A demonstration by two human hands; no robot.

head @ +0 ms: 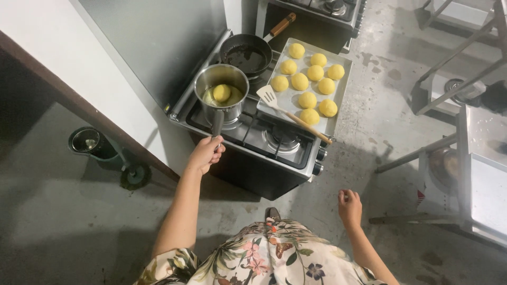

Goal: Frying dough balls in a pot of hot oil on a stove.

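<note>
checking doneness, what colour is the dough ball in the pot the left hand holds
Pale yellow, like the balls on the tray. The dough ball shows best in the head view.

The light was dim and even, from above, and threw soft shadows on the grey floor (63, 211). The steel pot (222, 87) showed mild glare. Edges bent from a wide lens; focus stayed fairly sharp.
</note>
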